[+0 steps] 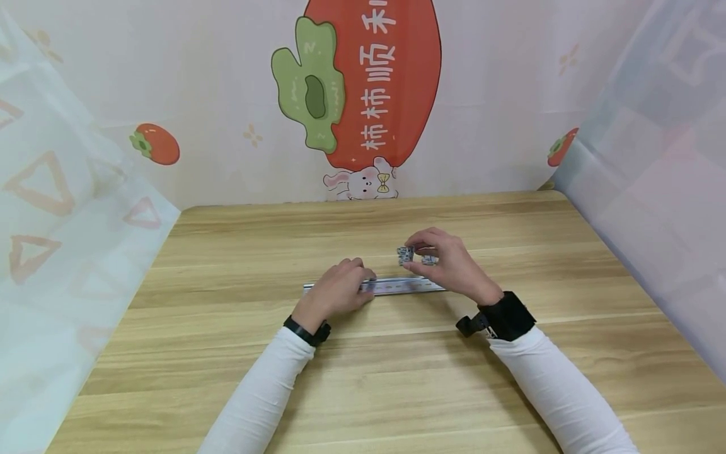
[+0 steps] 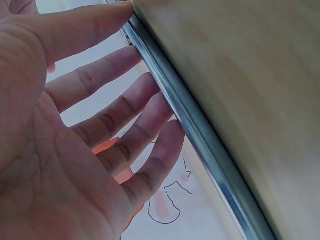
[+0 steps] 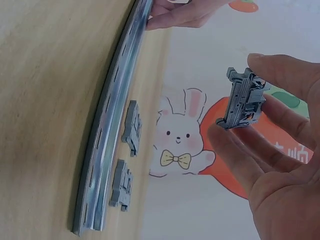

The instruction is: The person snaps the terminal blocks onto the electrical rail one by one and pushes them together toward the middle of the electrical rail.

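Right hand (image 1: 456, 265): thumb and fingertips pinch a grey block (image 3: 245, 97) above the wooden table (image 1: 363, 372). Beneath it, two loose blocks (image 3: 132, 128) flank a slotted metal rail (image 1: 397, 287), partly screened by this hand. To its left, the left hand (image 1: 339, 287) grips the rail; beyond both hangs a printed cloth (image 1: 227, 75).

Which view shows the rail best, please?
The right wrist view: the rail appears large, its slots visible. The head view shows it smaller, partly covered by the left hand; the left wrist view shows only a section.
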The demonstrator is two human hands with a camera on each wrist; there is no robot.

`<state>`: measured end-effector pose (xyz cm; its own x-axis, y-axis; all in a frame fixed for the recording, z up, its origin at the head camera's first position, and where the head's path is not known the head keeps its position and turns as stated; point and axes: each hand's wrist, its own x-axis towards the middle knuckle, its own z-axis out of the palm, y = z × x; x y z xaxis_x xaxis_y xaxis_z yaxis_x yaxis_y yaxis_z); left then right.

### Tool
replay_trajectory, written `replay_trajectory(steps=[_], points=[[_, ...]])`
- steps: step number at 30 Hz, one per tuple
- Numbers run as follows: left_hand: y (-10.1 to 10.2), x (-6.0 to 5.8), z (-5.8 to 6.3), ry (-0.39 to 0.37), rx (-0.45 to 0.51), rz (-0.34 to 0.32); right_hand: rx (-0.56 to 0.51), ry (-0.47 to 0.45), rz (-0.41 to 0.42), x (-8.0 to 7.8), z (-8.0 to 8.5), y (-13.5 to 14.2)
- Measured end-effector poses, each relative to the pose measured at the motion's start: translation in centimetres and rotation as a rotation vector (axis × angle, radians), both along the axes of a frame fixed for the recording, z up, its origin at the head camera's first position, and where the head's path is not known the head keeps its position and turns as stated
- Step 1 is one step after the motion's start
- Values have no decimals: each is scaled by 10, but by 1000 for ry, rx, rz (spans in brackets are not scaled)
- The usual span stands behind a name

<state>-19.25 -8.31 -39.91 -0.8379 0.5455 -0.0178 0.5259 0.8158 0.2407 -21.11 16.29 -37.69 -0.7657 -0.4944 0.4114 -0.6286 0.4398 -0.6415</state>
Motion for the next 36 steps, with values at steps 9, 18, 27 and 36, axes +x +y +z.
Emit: replay_trajectory(steps=[9, 18, 27, 36], points=[[-4, -1, 3, -20, -3, -6, -59, -102, 23, 1, -4, -2], [-7, -2, 5, -44, 1, 3, -115, -151, 27, 14, 13, -11], [-7, -1, 4, -39, 8, -3, -258, -382, 62, 2, -2, -8], [-7, -2, 5, -37, 16, -12, -321, -543, 27, 3, -5, -12]])
